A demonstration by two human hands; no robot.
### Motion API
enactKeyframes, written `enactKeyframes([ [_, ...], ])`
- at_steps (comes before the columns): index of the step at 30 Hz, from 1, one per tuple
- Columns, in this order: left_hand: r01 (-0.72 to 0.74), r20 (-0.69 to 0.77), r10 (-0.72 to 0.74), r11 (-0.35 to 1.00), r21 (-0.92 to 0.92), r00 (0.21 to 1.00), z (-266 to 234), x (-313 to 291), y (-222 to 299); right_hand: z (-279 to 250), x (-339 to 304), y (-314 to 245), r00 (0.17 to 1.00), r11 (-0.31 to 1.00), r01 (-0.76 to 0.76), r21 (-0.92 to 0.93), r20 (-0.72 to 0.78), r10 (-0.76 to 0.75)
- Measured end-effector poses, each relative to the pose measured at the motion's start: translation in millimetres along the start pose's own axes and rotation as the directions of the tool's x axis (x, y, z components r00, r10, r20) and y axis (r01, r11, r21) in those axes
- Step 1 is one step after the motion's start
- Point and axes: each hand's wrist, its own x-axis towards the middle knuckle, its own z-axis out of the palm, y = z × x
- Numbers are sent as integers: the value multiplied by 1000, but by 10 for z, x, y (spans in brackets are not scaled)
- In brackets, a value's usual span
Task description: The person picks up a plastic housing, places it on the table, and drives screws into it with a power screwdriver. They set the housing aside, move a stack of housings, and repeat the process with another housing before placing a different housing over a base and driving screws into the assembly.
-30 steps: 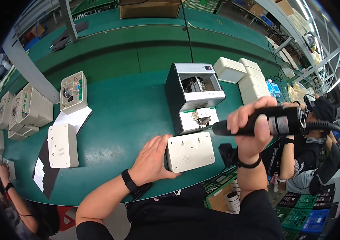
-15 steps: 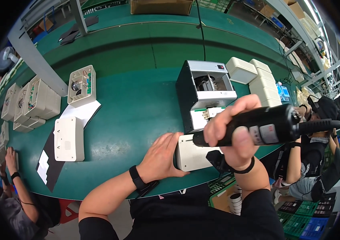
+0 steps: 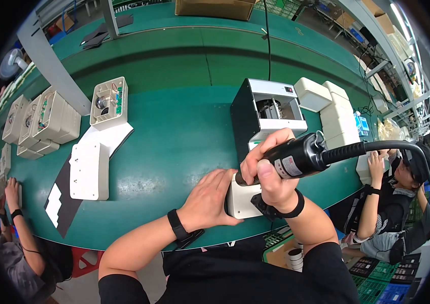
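Note:
My right hand [image 3: 277,188] is wrapped round a black electric screwdriver [image 3: 296,161], whose cable trails off to the right. The screwdriver's front end is over the far side of a cream plastic housing [image 3: 245,203]; its bit is hidden by the tool and my fingers. Against the left side of that housing rests my left hand [image 3: 204,200], with thumb and fingers gripping its edge. Just beyond the housing stands a black and silver screw feeder [image 3: 276,121], partly covered by my right hand.
On the left are a closed cream housing [image 3: 88,172], an open housing with wiring and a green circuit board [image 3: 108,106], and stacked housings [image 3: 55,119]. More cream housings [image 3: 337,119] are piled right of the feeder. Co-workers sit at both sides; a grey post [image 3: 55,63] rises at left.
My right hand has moved left with the screwdriver, which now tilts more, its rear end raised. My left hand stays on the housing. The whole view has shifted slightly.

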Motion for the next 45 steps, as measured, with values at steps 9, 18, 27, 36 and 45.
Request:
enactKeyframes([
  [9, -40, 33, 39, 999, 27, 999, -8, 81, 12, -54, 65, -269, 997, 991, 51, -120, -43, -56],
  [18, 16, 47, -19, 999, 52, 999, -8, 89, 126, -584, 347, -690, 949, 983, 76, -170, -290, -124],
  [27, 41, 66, -44, 998, 49, 997, -26, 141, 122, -667, -72, -994, 937, 994, -84, -67, -346, 55],
  [36, 99, 73, -105, 992, 78, 992, 9, 125, 160, -704, -599, -1007, 956, 995, -30, -99, -294, 0],
  [45, 92, 76, -100, 991, 93, 992, 30, 123, 178, -760, -776, -608, 952, 991, -63, -119, -305, 24],
])
